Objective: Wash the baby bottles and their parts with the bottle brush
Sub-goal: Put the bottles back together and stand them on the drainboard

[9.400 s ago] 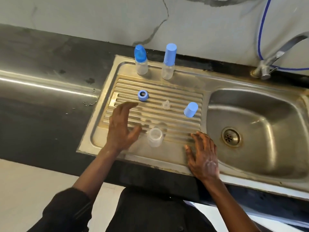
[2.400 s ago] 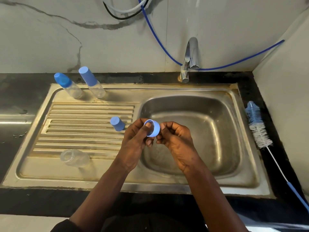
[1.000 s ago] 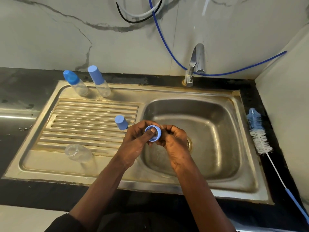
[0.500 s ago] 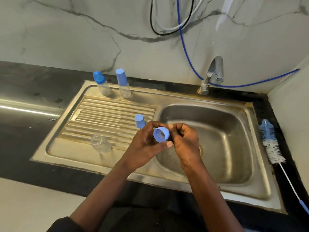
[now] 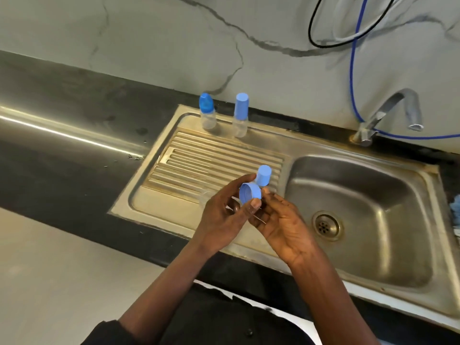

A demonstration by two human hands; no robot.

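My left hand pinches a blue bottle collar ring between thumb and fingers, above the drainer's front right corner. My right hand lies close beside it, palm turned up, fingers loosely curled round a faint clear nipple that is hard to make out. A loose blue cap stands on the drainer just behind the ring. A clear open bottle lies mostly hidden behind my left hand. Two capped bottles stand at the drainer's back edge. Only the tip of the bottle brush shows at the right edge.
The steel sink basin with its drain lies to the right of my hands. The tap reaches over its back corner, and a blue hose hangs down the wall. Dark counter stretches left of the ribbed drainer.
The view has swung left, so the brush has slid almost out of sight. My hands have drifted from over the basin toward the drainer, and the ring has turned in my left fingers.
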